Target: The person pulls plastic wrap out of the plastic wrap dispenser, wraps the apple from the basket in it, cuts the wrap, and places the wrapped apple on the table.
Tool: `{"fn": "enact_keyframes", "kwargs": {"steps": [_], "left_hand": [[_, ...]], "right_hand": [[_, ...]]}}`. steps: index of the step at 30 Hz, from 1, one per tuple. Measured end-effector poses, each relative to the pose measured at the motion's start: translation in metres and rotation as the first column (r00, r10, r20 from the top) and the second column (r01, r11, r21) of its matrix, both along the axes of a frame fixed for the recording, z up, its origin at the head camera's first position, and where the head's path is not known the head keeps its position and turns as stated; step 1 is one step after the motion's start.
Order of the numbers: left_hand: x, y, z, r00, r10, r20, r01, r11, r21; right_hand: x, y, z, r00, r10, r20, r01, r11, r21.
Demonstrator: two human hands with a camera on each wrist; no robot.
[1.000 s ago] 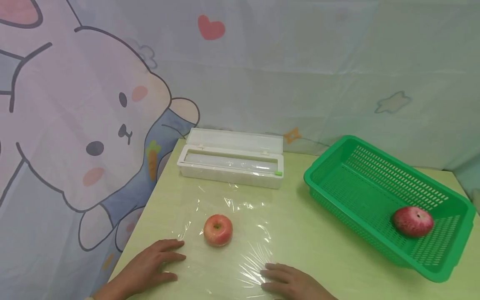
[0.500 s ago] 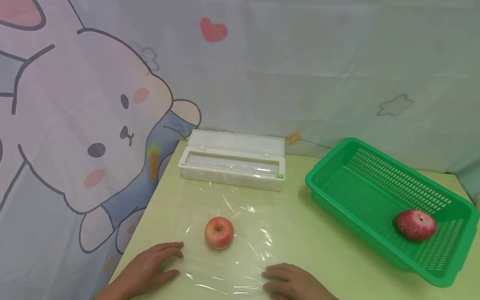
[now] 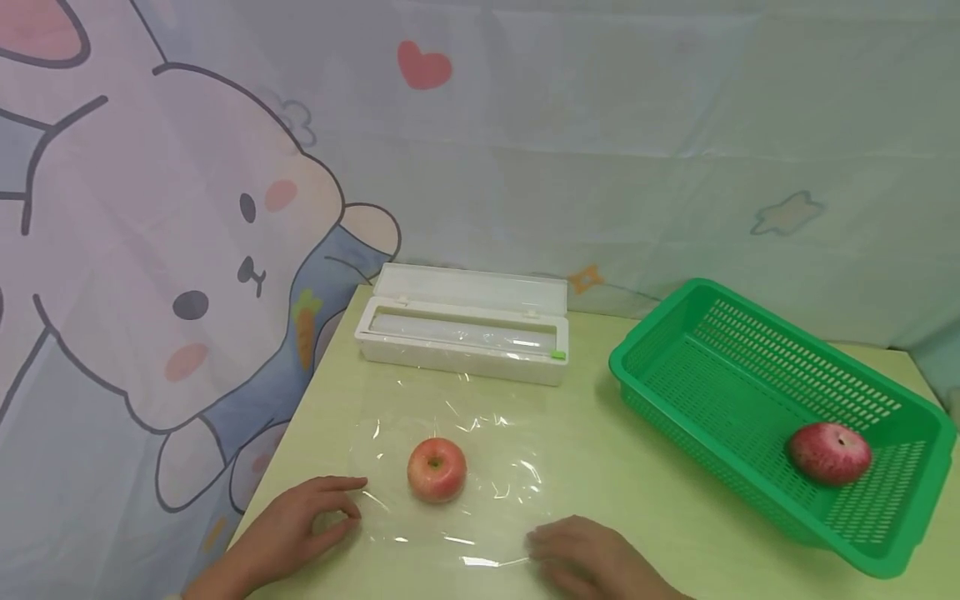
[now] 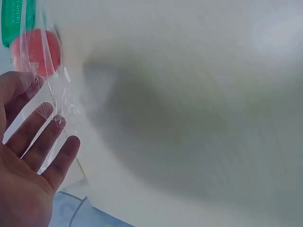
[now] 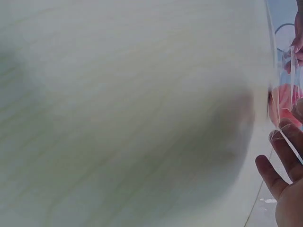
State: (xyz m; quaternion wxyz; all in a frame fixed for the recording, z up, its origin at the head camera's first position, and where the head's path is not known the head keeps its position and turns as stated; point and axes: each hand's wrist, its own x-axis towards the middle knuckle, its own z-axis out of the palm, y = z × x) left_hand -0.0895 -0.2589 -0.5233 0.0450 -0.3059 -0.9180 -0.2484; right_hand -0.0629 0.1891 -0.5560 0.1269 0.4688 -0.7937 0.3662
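A red apple sits on a sheet of clear plastic wrap spread on the table. At the sheet's left edge my left hand pinches the wrap with thumb and forefinger; in the left wrist view film clings to the fingertips and the other fingers are spread. Opposite, my right hand pinches the near right part of the wrap, its thumb side partly hidden in the head view. Behind the apple, the white wrap dispenser has its lid up and a roll inside.
A green plastic basket stands at the right, holding a dark red, speckled round fruit. A cloth with a cartoon rabbit hangs behind the table.
Thumb and fingers of my left hand have drawn together. My right hand's fingers have bent in. Creases and reflections on the wrap near the hands have shifted; the apple stays put.
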Motion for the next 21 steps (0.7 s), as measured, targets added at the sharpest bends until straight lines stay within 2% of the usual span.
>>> {"fn": "enact_keyframes", "kwargs": {"steps": [4,9,13,17,21], "left_hand": [[-0.005,0.001,0.005,0.999,-0.002,-0.035,0.004,0.998,0.058],[-0.013,0.002,0.011,0.998,-0.009,-0.057,0.016,0.992,0.123],[-0.018,0.003,0.014,0.999,-0.003,-0.038,0.01,0.984,0.177],[-0.024,0.005,0.016,1.0,0.009,0.0,-0.008,0.974,0.228],[-0.031,0.006,0.016,0.998,0.032,0.048,-0.044,0.959,0.281]], "right_hand": [[-0.004,-0.002,0.008,0.999,-0.032,-0.014,0.031,0.999,-0.036],[-0.009,-0.005,0.02,0.996,-0.065,0.065,0.07,0.995,-0.069],[-0.013,-0.008,0.03,0.99,-0.095,0.103,0.103,0.991,-0.081],[-0.015,-0.011,0.041,0.971,-0.14,0.195,0.153,0.987,-0.056],[-0.02,-0.015,0.05,0.938,-0.178,0.297,0.199,0.979,-0.04]]}}
